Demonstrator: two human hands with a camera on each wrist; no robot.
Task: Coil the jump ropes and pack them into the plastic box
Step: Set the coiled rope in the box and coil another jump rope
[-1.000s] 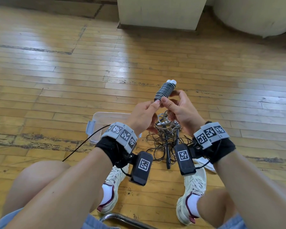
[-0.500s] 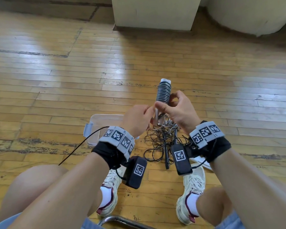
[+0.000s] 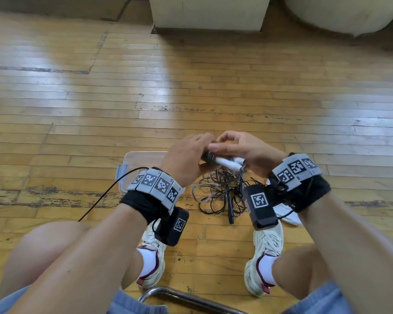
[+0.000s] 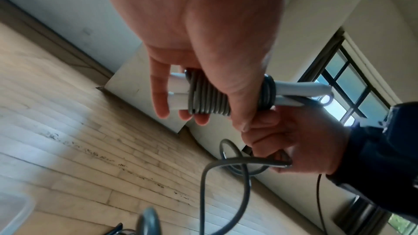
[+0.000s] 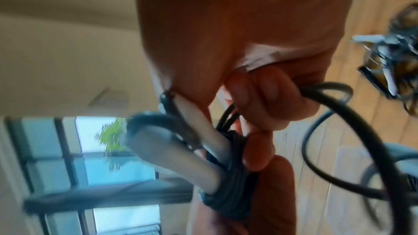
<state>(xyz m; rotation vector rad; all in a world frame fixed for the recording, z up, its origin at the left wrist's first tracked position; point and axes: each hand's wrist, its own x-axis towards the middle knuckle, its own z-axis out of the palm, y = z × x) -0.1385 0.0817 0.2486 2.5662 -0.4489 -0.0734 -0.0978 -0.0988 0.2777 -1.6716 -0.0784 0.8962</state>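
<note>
Left hand (image 3: 186, 159) grips wound jump rope bundle (image 4: 209, 96), long axis crosswise; right hand (image 3: 243, 148) pinches loose cord tail (image 4: 226, 163); plastic box (image 3: 141, 157) below-left of fingers.

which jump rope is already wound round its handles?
The grey rope gripped in both hands, left hand and right hand: tight turns round its paired white handles. The other ropes lie tangled on the floor.

hands: 2 (image 3: 186, 159) (image 3: 243, 150) | plastic box (image 3: 132, 159): 1 | wound jump rope (image 4: 208, 99): 1 (loose ones tangled, uncountable)
</note>
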